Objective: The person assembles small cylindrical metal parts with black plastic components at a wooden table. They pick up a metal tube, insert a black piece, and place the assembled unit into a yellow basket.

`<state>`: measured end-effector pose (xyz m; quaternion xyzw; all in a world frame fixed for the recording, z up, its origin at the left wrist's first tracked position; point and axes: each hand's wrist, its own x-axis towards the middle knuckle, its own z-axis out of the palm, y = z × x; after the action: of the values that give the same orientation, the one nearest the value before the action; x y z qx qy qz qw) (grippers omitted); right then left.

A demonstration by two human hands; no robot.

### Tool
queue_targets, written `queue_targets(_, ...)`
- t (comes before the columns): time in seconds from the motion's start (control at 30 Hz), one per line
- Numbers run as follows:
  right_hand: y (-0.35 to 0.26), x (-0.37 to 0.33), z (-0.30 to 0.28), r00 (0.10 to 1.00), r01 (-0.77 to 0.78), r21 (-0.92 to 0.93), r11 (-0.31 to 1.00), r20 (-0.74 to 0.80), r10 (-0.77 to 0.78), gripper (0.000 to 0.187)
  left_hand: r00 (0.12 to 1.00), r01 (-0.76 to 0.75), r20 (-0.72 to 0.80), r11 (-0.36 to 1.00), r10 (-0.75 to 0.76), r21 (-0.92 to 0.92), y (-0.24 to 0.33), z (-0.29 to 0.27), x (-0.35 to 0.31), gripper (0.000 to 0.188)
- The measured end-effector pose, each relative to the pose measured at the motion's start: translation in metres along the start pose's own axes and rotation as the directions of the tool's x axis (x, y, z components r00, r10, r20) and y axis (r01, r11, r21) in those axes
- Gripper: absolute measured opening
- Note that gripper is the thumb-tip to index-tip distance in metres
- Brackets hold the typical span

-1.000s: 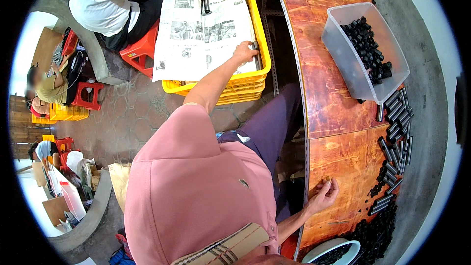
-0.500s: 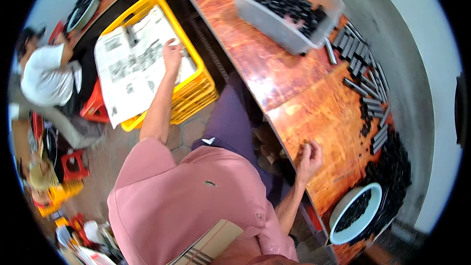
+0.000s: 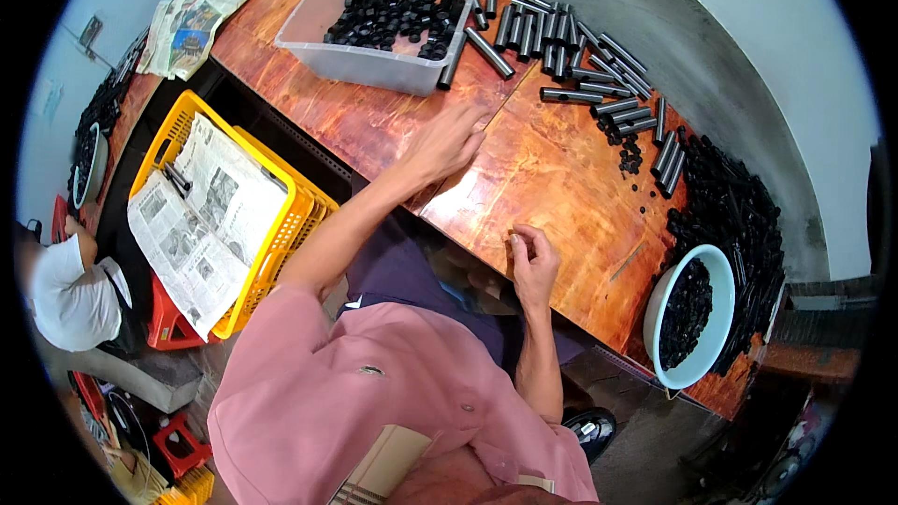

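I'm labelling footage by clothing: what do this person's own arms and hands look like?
The left hand and right hand are ungloved, with no watch visible on either wrist. Both forearms are bare; the left sleeve is short, plain pink and loose.

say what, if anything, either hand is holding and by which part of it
The left hand, stretched over the table, shows nothing held. The right hand is half curled; whether it pinches something small cannot be told.
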<state>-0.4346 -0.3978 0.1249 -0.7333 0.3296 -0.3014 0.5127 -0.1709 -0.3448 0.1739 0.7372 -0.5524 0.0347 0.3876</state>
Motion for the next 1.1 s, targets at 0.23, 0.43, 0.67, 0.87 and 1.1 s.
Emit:
queue_targets(0.23,-0.002,0.001,0.001,0.996,0.076,-0.030,0.997,-0.035,-0.077,0.012,0.991,-0.049,-0.063,0.768,0.115,0.638,-0.055,0.043,0.078,0.042)
queue_targets(0.43,-0.004,-0.003,-0.002,1.000,-0.007,-0.024,1.000,-0.023,0.006,0.015,0.998,-0.056,-0.006,0.907,0.064,0.417,-0.043,0.052,0.071,0.035)
queue_targets(0.67,-0.005,-0.002,-0.003,0.999,0.044,-0.046,0.998,-0.008,-0.045,0.013,0.978,0.193,-0.109,0.968,-0.178,0.157,-0.058,0.058,0.067,0.046)
queue_targets(0.87,-0.009,-0.001,0.001,0.984,0.157,-0.049,0.986,-0.075,-0.160,0.010,0.897,0.417,-0.102,0.900,-0.430,-0.123,-0.050,0.049,0.056,0.054)
queue_targets(1.1,-0.010,-0.003,-0.002,0.995,0.096,-0.083,0.992,-0.023,-0.098,0.013,0.827,0.539,0.283,0.543,-0.485,-0.644,0.010,0.037,0.014,0.060)
